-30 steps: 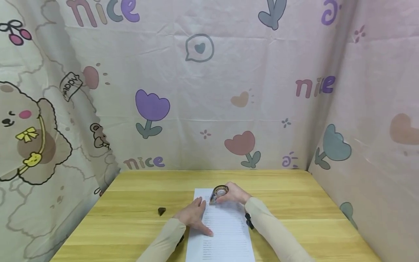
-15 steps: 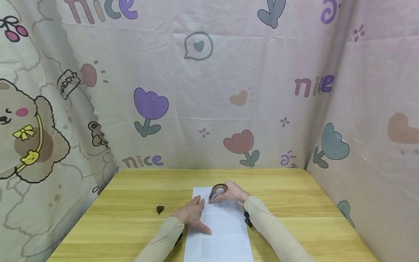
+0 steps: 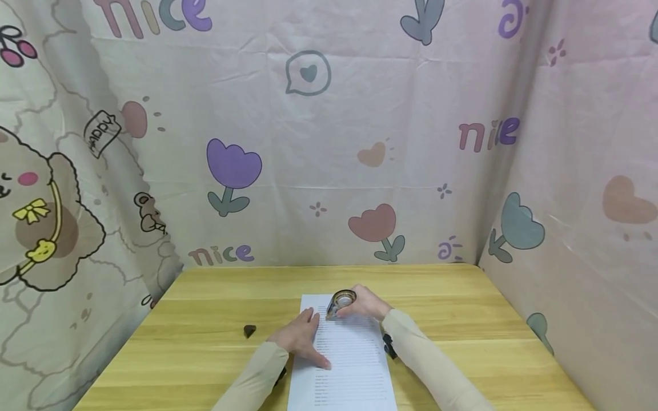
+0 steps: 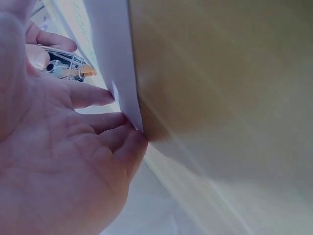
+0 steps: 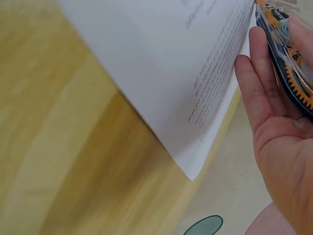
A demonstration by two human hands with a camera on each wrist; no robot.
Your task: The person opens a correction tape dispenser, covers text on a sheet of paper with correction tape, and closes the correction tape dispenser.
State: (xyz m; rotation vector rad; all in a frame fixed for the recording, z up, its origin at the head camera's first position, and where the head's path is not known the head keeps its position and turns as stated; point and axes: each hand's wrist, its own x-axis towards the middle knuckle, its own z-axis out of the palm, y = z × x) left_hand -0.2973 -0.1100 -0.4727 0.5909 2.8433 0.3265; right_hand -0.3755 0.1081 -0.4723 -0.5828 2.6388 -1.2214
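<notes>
A printed sheet of paper (image 3: 354,371) lies on the wooden table (image 3: 462,319). Over the sheet's upper part, toward its left side, the right hand (image 3: 366,302) grasps a correction tape dispenser (image 3: 341,301) between thumb and fingers, the tip slanting down to the printed lines. The right wrist view shows orange gears through the dispenser's clear casing. Whether the tip actually touches the sheet is hard to tell from these angles.

The left hand (image 3: 300,338) grasps nothing; it rests across the sheet's left edge with fingers extended and thumb spread out over the print. In the left wrist view, its fingertips meet the sheet's edge.

Left of the sheet and well apart from it, a small dark piece (image 3: 249,331) lies on the wood. Both arms wear pale sleeves (image 3: 426,359), coming in from either side of the sheet. Beyond the sheet's far end hangs a patterned cloth (image 3: 308,142) with flowers and hearts.
</notes>
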